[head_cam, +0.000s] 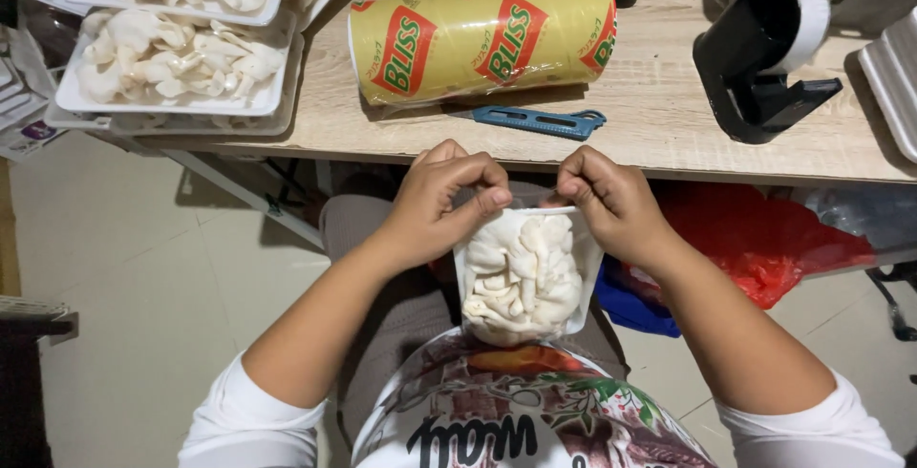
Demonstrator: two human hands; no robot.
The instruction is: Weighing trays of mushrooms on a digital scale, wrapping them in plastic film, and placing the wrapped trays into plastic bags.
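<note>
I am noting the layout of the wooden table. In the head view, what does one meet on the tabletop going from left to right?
White foam trays of pale white pieces → large yellow roll of plastic film → black tape dispenser with a white roll → stack of empty white trays.

The tray [526, 282] was a shallow white foam one, heaped with pale, cream-coloured folded pieces — mushrooms, by the look — and covered in clear film. It stood tilted on edge over the lap, just below the front edge of the surface, its open face turned up toward the camera. The left hand [441, 202] gripped its upper left corner and the right hand [609, 201] its upper right — fingers curled over the top rim, pinching the film there.
</note>
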